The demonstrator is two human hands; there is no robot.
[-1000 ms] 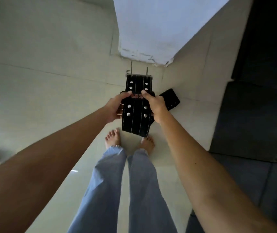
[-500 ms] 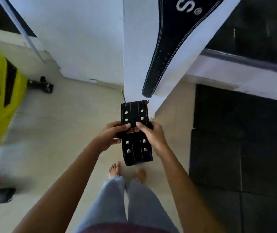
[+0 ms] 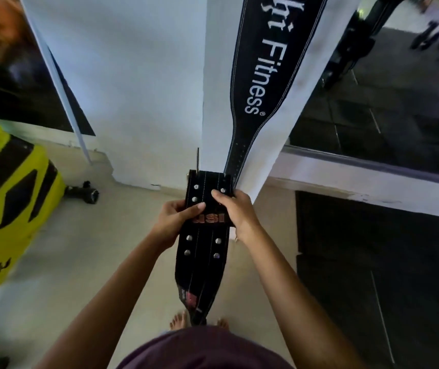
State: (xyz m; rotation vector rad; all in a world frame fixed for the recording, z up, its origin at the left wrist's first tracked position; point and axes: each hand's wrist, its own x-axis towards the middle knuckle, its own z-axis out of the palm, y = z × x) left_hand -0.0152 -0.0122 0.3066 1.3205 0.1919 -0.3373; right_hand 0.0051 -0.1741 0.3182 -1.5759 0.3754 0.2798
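A black lifting belt (image 3: 202, 246) is held up in the air by both hands, in front of the lower end of a white pillar (image 3: 218, 107) and above the pale tiled floor (image 3: 85, 257). It is gripped near its buckle end, probably so that this stiff, heavy end can be steered. The long remainder is left to hang down towards the bare feet.

The left hand (image 3: 174, 223) is curled round the belt's left edge, with the thumb laid flat across the front. The right hand (image 3: 241, 215) is wrapped round the right edge, with its fingertips pressed on the face beside a rivet. Both hands are closed firmly on the belt; neither is free.

The belt is made of thick, matt leather, broad and flat. It is run through lengthwise by pale stitch lines and studded with paired round metal rivets (image 3: 189, 238). A band with red lettering is crossed over it between the two hands, and a thin metal prong (image 3: 198, 158) is seen standing up from the top end — the buckle itself is mostly hidden.

A second belt (image 3: 268, 75) is hung flat on the pillar's face. It is wide above and narrowed to a punched strap just beside the held belt's top corner — a storage place, it may be judged. A glossy yellow shape (image 3: 5, 187) is seen at the floor's left edge, and dark rubbery mats (image 3: 372, 262) at the right.
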